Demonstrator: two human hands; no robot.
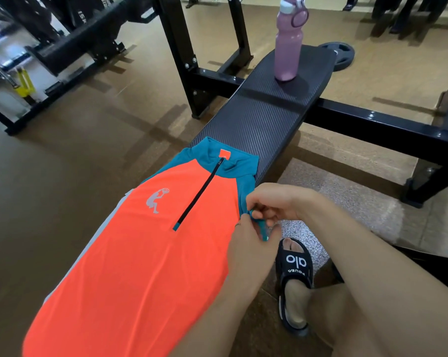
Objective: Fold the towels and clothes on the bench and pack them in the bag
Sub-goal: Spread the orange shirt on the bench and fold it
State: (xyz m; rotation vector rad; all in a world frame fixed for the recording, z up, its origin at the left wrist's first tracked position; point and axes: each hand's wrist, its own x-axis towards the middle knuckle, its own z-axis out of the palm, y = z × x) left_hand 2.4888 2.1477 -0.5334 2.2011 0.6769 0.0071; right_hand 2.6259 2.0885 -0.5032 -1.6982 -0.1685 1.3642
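An orange shirt (145, 240) with a teal collar, teal shoulders and a black half zip lies face up along the black bench (259, 117). Its collar points toward the far end. At the bench's right edge both hands meet on the teal sleeve (262, 226). My left hand (251, 248) pinches the sleeve's hem from below. My right hand (274, 202) pinches the same teal fabric from above, fingers curled. The shirt's left sleeve hangs off the far side, partly hidden. No bag or towel is in view.
A pink water bottle (287, 45) stands upright near the bench's far end. Black rack frames (181, 55) rise left of the bench and a crossbar (387, 124) runs right. A weight plate (341, 55) lies on the floor. My sandalled foot (295, 279) rests beside the bench.
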